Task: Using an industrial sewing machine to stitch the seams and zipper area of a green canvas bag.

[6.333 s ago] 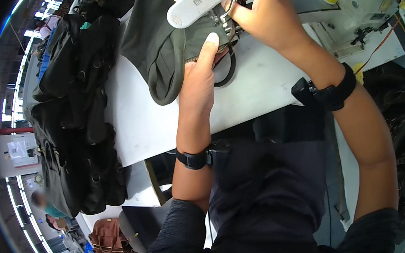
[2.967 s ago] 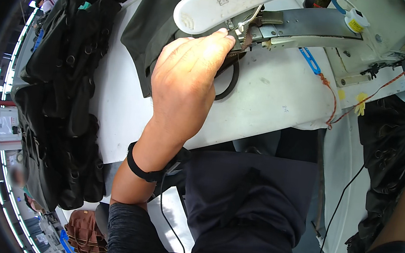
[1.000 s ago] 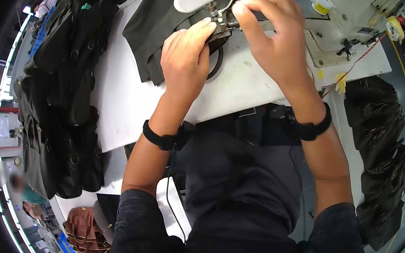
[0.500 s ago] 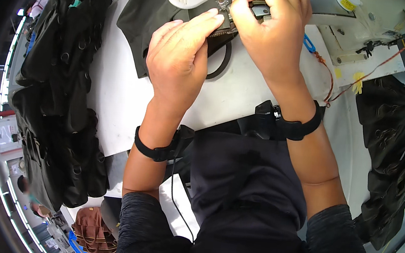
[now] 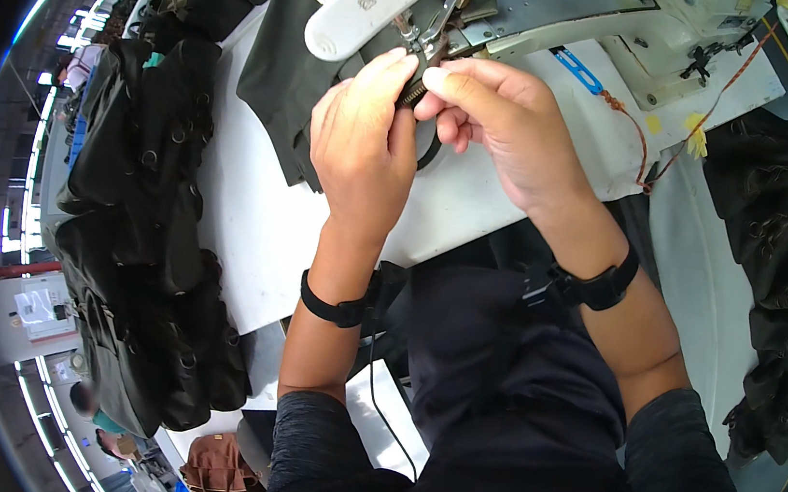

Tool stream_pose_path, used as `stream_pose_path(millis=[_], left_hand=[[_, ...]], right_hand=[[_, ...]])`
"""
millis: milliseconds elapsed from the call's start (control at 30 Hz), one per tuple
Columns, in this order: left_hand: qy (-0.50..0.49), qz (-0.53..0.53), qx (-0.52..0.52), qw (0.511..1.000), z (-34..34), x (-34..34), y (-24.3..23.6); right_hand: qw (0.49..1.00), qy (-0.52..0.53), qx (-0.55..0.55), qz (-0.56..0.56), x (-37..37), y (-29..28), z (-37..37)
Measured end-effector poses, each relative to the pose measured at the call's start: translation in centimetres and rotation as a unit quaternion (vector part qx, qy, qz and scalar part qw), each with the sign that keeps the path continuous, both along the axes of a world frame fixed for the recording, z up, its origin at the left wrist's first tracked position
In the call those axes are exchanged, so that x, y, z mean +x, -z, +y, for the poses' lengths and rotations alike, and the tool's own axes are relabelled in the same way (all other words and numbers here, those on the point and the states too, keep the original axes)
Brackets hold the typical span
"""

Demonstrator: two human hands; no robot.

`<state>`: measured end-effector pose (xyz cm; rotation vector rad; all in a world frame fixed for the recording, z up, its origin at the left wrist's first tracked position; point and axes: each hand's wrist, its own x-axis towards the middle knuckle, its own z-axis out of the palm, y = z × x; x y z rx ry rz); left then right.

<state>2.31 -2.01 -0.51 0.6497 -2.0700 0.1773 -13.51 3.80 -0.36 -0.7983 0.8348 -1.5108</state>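
Observation:
My left hand (image 5: 364,141) is closed on the dark olive bag piece (image 5: 280,97), its fingertips just in front of the sewing machine's presser foot (image 5: 417,43). My right hand (image 5: 509,133) pinches the bag's zipper edge (image 5: 415,91) beside the left fingertips, its other fingers curled below. The white machine head (image 5: 375,6) hangs over the fabric, and a metal lever (image 5: 455,5) rises behind the foot. Part of a black strap loop (image 5: 429,151) shows under my hands.
Piles of dark bags lie at left (image 5: 136,246) and right (image 5: 778,290) of the white table (image 5: 268,241). Blue tool (image 5: 574,69) with orange cord lies beside the machine bed. Brown bags (image 5: 222,474) are at lower left, with co-workers (image 5: 85,396) beyond.
My right hand has come down from the machine's lever to the zipper edge, below where it was half a second ago. My left hand remains on the fabric.

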Motion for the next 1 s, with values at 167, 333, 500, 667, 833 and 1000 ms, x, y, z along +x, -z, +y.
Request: stream_pose_path(millis=[167, 333, 500, 667, 833, 1000], left_hand=[[0.022, 0.018, -0.012, 1.000, 0.2, -0.1, 0.1], [0.024, 0.031, -0.021, 0.999, 0.1, -0.1, 0.3], [0.023, 0.046, -0.013, 0.999, 0.2, -0.6, 0.3], [0.009, 0.013, -0.057, 0.998, -0.1, -0.4, -0.2], [0.017, 0.013, -0.045, 0.999, 0.0, -0.1, -0.4], [0.021, 0.007, -0.031, 0.999, 0.1, 0.4, -0.9]], right_hand=[[0.995, 0.100, -0.011, -0.024, 1.8, 0.7, 0.3], [0.995, 0.088, -0.011, -0.047, 1.6, 0.2, 0.2], [0.992, 0.120, -0.012, -0.029, 1.4, 0.3, -0.4], [0.988, 0.151, 0.000, -0.040, 2.1, 0.2, 0.1], [0.979, 0.200, -0.018, 0.044, 2.4, 0.5, 0.2], [0.989, 0.147, -0.002, -0.010, 2.2, 0.9, 0.0]])
